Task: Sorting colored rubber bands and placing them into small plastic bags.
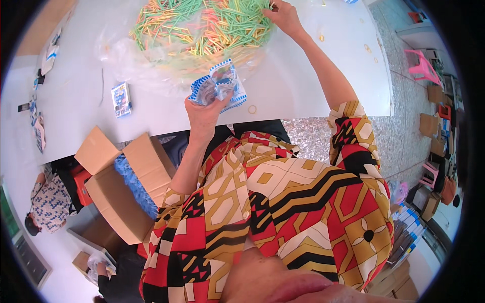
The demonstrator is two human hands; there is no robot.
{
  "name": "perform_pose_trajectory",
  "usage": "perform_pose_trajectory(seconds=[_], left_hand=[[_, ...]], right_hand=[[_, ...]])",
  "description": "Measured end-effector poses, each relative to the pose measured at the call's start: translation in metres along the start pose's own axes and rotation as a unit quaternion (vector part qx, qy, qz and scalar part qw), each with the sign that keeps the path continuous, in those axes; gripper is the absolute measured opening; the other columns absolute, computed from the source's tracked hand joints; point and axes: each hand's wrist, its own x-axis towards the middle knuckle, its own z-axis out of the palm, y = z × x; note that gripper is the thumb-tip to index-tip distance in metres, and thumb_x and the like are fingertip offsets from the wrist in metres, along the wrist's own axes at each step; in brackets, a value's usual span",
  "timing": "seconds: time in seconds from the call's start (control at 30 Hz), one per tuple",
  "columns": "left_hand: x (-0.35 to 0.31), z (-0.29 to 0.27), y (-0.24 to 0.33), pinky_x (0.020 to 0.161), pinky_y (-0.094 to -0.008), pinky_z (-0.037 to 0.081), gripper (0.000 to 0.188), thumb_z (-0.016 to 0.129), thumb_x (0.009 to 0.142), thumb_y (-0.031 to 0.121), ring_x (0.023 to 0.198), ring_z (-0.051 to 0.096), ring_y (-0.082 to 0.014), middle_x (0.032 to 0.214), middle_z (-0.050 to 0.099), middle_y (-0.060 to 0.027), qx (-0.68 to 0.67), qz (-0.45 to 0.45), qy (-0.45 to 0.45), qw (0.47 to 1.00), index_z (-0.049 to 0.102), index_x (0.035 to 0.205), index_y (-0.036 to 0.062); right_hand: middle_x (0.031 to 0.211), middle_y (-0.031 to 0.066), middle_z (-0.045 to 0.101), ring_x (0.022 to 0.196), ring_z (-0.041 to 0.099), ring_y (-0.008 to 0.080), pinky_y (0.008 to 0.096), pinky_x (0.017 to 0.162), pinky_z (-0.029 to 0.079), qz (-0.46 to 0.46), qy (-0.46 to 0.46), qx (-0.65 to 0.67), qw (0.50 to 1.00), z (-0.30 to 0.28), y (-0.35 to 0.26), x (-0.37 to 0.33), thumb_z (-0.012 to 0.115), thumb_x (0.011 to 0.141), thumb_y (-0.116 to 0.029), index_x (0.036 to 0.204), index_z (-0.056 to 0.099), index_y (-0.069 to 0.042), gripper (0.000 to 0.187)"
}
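My left hand point(203, 117) is closed around a small bunch of clear plastic packets with blue-and-white checkered edges point(222, 83), held above the table near its front edge. Farther off, a large heap of thin green, yellow and pink sticks point(207, 25) lies on a clear plastic sheet point(166, 63). My right hand point(284, 19) is at the right edge of this heap. Its fingers are bent together against the sticks, and what is between the fingertips is too small to make out.
On the white table point(303, 91) lie a small blue-and-white box point(121, 100) and a few yellowish rings point(252, 109). An open cardboard box point(118, 202) with blue packets stands by my left arm. Other people point(53, 199) are at the left; pink stools point(422, 65) stand far right.
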Motion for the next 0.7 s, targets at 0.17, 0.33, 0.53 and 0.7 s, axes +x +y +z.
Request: perform_pose_trajectory(seconds=[0.17, 0.33, 0.53, 0.7], left_hand=[[0.000, 0.005, 0.001, 0.075, -0.0258, 0.050, 0.027, 0.067, 0.072, -0.006, 0.080, 0.060, -0.0102, 0.090, 0.065, -0.0054, -0.007, 0.000, -0.009, 1.000, 0.062, 0.098, -0.0050], [-0.001, 0.005, 0.003, 0.076, -0.0262, 0.050, 0.027, 0.067, 0.072, -0.006, 0.081, 0.060, -0.0105, 0.090, 0.065, -0.0059, -0.012, 0.004, -0.007, 1.000, 0.062, 0.098, -0.0058], [0.000, 0.006, 0.003, 0.077, -0.0263, 0.050, 0.027, 0.067, 0.072, -0.007, 0.081, 0.061, -0.0107, 0.091, 0.065, -0.0060, -0.006, -0.006, -0.004, 1.000, 0.062, 0.098, -0.0064], [0.002, 0.010, -0.004, 0.076, -0.0259, 0.050, 0.027, 0.065, 0.072, -0.009, 0.081, 0.060, -0.0104, 0.091, 0.065, -0.0060, -0.013, -0.006, -0.016, 1.000, 0.062, 0.099, -0.0067]], right_hand=[[0.062, 0.0135, 0.059, 0.054, 0.057, 0.0189, 0.0337, 0.053, 0.046, 0.032, -0.013, 0.019, 0.999, 0.002, 0.010, 0.001, 0.062, 0.068, -0.013, 0.080, 0.060, -0.001, 0.017], [0.057, 0.0040, 0.056, 0.053, 0.052, 0.0099, 0.0278, 0.049, 0.043, 0.096, -0.026, 0.150, 0.984, -0.022, -0.020, -0.002, 0.062, 0.071, -0.015, 0.075, 0.061, -0.002, 0.014], [0.057, -0.0005, 0.052, 0.050, 0.047, 0.0073, 0.0241, 0.046, 0.039, 0.105, -0.145, 0.212, 0.961, -0.077, -0.055, -0.033, 0.062, 0.079, -0.011, 0.075, 0.059, -0.002, 0.010], [0.066, -0.0032, 0.051, 0.057, 0.045, 0.0049, 0.0211, 0.053, 0.038, 0.159, -0.187, 0.105, 0.964, -0.095, -0.071, -0.081, 0.059, 0.086, -0.014, 0.088, 0.062, -0.006, 0.008]])
